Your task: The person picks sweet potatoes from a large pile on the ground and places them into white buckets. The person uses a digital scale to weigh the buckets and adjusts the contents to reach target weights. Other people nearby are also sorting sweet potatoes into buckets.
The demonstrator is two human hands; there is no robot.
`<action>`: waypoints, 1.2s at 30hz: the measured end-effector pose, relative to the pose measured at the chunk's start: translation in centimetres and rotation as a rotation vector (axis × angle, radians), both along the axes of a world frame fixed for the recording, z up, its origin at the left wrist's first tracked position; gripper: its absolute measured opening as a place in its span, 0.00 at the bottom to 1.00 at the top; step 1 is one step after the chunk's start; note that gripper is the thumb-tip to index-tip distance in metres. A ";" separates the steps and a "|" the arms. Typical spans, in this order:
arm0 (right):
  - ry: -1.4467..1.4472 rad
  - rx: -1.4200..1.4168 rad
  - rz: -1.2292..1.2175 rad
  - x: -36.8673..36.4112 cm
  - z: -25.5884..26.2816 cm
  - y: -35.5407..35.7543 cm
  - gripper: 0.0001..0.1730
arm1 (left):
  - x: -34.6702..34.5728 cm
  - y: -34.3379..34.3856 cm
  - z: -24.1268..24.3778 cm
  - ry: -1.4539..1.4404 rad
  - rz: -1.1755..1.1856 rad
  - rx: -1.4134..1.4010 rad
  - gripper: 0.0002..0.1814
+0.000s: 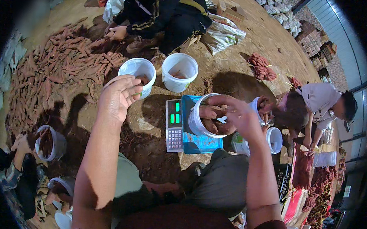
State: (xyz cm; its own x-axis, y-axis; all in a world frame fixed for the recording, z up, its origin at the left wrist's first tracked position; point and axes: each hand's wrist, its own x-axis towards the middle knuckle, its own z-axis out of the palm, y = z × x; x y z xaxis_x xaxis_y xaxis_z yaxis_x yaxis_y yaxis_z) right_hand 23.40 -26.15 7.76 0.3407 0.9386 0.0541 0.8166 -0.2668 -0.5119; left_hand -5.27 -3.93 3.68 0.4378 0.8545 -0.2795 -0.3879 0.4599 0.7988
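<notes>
My left hand (119, 94) is raised with its fingers apart and nothing in it. Just beyond it stands a white plastic bucket (136, 63) with some sweet potatoes at the bottom. My right hand (241, 113), blurred, is over the right side of another white bucket (196, 127) filled with large sweet potatoes (209, 112). Whether its fingers grip one cannot be made out. That bucket rests on the blue platform (203, 148) of a digital scale. The scale's keypad (174, 139) and lit green display (175, 112) face me on the left.
A sweet potato heap (68, 58) covers the floor at left. Another white bucket (180, 60) stands ahead; more (239, 144) crowd the right. Co-workers sit ahead (163, 17), at right (319, 100) and at left (19, 165). Red net bags (262, 67) lie on the floor.
</notes>
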 end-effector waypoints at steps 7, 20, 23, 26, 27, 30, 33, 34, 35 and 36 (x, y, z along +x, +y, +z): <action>-0.109 -0.291 -0.286 10.4 -7.2 3.7 0.31 | 0.7 -0.4 0.4 0.036 -0.101 0.036 0.13; -0.181 0.118 -0.424 8.0 1.2 3.2 0.26 | 2.3 -0.4 -0.1 0.123 -0.188 0.111 0.14; 0.136 0.400 -0.404 4.2 3.2 2.5 0.25 | 2.8 -0.9 -0.1 0.277 -0.244 0.266 0.15; 0.442 0.462 -0.409 -0.9 6.6 2.7 0.23 | 3.9 -1.8 -0.3 0.338 -0.308 0.534 0.23; 0.498 0.483 -0.346 -1.6 6.3 2.9 0.22 | 4.2 -2.2 -0.2 0.363 -0.326 0.626 0.25; 0.586 0.576 -0.120 -3.0 5.1 3.7 0.21 | 4.7 -3.7 0.7 0.400 -0.415 0.763 0.37; 0.833 0.520 -0.124 -5.3 5.3 4.0 0.22 | 5.0 -4.2 0.9 0.430 -0.440 0.955 0.43; 0.886 0.539 -0.108 -5.8 5.2 4.2 0.22 | 5.0 -4.3 1.0 0.390 -0.479 0.939 0.47; 0.939 0.558 -0.091 -6.2 5.1 4.4 0.23 | 5.2 -4.3 1.0 0.337 -0.500 0.936 0.49; 0.998 0.577 -0.070 -6.7 4.8 4.7 0.23 | 5.1 -4.3 0.9 0.291 -0.518 0.934 0.50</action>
State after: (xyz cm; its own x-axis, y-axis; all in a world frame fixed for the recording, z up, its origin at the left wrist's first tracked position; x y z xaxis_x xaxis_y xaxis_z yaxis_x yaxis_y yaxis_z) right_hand 16.68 -21.48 12.61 0.5235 0.8394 0.1461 -0.0274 0.1880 -0.9818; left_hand -0.12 -8.25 4.62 0.8256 0.5153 0.2297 -0.0639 -0.3191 0.9456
